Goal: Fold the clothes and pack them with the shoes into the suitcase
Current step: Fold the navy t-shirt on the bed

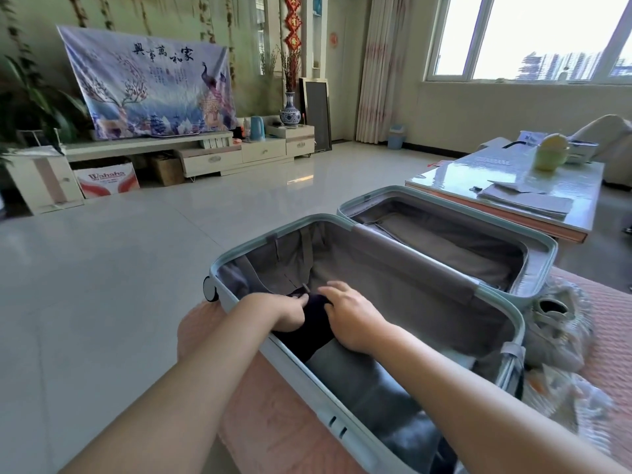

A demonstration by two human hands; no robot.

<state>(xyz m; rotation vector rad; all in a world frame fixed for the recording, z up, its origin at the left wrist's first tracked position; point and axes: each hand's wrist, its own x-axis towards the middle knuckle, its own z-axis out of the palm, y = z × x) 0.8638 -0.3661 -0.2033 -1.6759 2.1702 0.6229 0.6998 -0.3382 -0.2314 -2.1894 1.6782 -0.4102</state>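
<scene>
Pinching garment (307, 335) at suitcase (321, 410) rim: left hand (284, 311) (perhaps right hand (352, 319)).

Left hand (286, 312) grips a dark garment (313, 331) in the open suitcase's (302, 379) near half, right hand (350, 318) pressing on it.

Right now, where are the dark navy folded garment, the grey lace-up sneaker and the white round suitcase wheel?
dark navy folded garment (314, 333), head view, middle of its fabric.
grey lace-up sneaker (550, 319), head view, upper below the opening.
white round suitcase wheel (209, 289), head view, its face.
</scene>
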